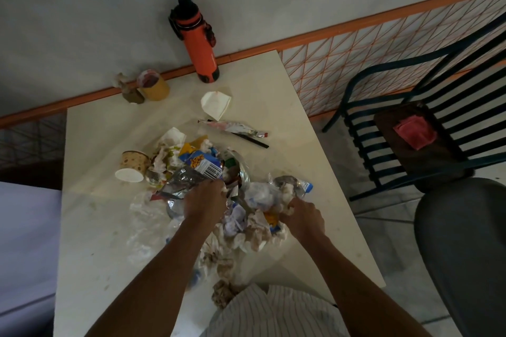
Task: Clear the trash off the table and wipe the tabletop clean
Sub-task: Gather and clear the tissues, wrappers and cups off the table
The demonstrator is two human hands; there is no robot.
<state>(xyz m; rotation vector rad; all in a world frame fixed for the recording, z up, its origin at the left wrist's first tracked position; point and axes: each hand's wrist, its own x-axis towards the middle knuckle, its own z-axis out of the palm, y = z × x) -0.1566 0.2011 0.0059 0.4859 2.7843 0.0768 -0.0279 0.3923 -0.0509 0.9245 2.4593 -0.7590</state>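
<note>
Cream table [104, 227] against a grey wall, littered. Left hand [204, 201] grips a foil wrapper [182, 180] in the trash pile [235, 216]; right hand [302, 217] clutches crumpled tissue [284, 193].

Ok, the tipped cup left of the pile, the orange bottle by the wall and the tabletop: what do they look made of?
The tipped cup looks like paper: matte printed wall, plain white base. The orange bottle seems painted metal with a black, probably plastic cap; the smooth satin body suggests it, though hard plastic is possible. The tabletop looks like cream laminate or stone-look board: smooth, faintly glossy, thin-edged, with smudges.
</note>
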